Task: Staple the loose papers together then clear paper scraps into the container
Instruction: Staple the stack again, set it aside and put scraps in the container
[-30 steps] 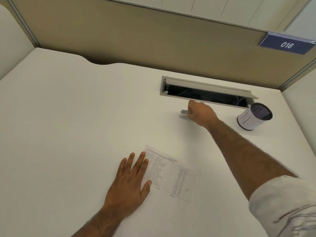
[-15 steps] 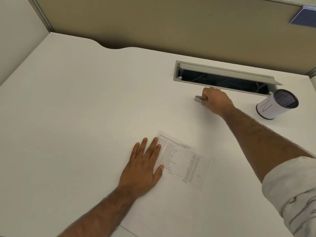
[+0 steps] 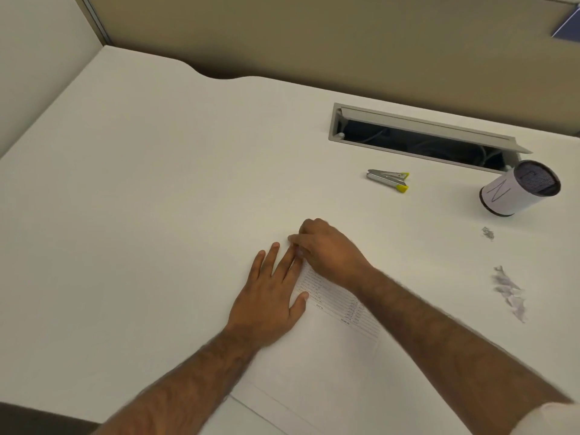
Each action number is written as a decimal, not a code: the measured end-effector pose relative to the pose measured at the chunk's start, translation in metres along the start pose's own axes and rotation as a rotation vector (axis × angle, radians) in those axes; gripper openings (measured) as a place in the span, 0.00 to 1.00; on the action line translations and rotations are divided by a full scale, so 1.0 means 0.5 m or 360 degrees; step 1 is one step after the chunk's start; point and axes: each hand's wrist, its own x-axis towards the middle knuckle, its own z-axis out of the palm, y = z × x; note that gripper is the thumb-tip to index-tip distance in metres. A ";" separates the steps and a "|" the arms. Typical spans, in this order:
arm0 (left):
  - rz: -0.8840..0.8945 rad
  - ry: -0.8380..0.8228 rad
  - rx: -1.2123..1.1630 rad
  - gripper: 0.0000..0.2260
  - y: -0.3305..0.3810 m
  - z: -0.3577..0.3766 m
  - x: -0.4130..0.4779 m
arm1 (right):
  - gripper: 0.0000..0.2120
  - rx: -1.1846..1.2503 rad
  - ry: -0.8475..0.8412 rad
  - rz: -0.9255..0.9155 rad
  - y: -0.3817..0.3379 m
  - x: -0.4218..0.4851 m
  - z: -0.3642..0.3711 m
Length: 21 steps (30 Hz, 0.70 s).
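The printed papers [image 3: 332, 334] lie on the white desk in front of me. My left hand [image 3: 270, 296] rests flat on their left edge, fingers straight. My right hand [image 3: 326, 249] is at the papers' far corner, fingers curled, and pinches that corner beside my left fingertips. A silver stapler [image 3: 389, 180] with yellow-green tips lies on the desk behind the hands, apart from both. The white cylindrical container [image 3: 518, 189] with a dark rim stands at the right. Torn paper scraps [image 3: 510, 291] lie at the right, with a smaller grey scrap [image 3: 487, 232] nearer the container.
An open cable slot [image 3: 423, 139] with a grey lid is set into the desk behind the stapler. A beige partition [image 3: 314, 36] closes the desk at the back and left. The desk's near edge [image 3: 47, 412] shows at the lower left.
My right hand let go of the stapler near the cable slot and came back to the papers' far corner. The stapler now lies free on the desk. My left hand stayed on the papers.
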 end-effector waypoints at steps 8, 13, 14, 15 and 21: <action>0.0002 -0.0015 -0.0019 0.32 0.000 0.000 0.000 | 0.11 -0.0038 -0.0034 0.0154 -0.003 0.002 0.004; -0.0005 -0.0026 -0.0012 0.31 0.002 -0.005 -0.001 | 0.08 0.0121 -0.0061 0.0267 0.000 0.009 -0.009; -0.0003 -0.0027 -0.0009 0.31 0.003 -0.006 -0.001 | 0.08 0.0132 -0.0070 0.0283 0.000 0.012 -0.011; -0.0002 -0.0032 -0.0004 0.31 0.003 -0.007 -0.001 | 0.08 0.0133 -0.0086 0.0297 0.001 0.014 -0.013; -0.0028 -0.0063 -0.0007 0.33 0.005 -0.015 -0.001 | 0.06 -0.0126 -0.0180 0.0186 -0.007 0.026 -0.023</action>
